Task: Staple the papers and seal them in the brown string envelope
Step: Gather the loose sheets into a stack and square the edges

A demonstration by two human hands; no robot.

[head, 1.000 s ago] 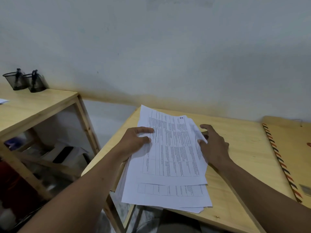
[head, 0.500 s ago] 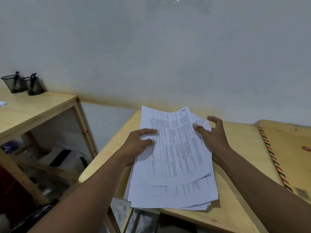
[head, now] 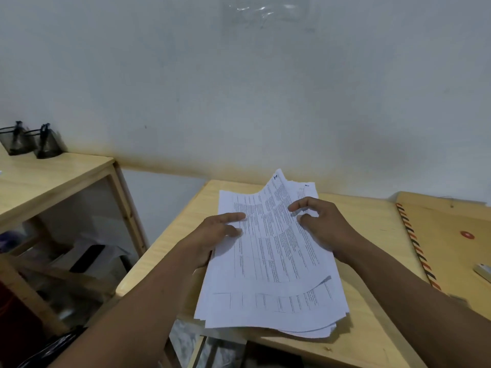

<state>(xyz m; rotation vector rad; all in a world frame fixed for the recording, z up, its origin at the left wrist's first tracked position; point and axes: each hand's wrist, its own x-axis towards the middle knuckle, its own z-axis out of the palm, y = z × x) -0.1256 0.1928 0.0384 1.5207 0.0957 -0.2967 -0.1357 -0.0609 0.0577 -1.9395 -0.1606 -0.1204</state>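
Both hands gather loose printed papers (head: 268,264) on a wooden table (head: 372,229).
The right hand (head: 325,228), beside the stack a second ago, now pinches its far corner up; the left hand (head: 215,236) grips the left edge. The sheets seem still unstapled; the brown envelope (head: 451,261) lies untouched, well right.

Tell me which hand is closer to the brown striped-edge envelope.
Right. The right hand sits at the right of the paper stack, bare table between it and the brown envelope; the left hand grips the stack's left edge, farther away.
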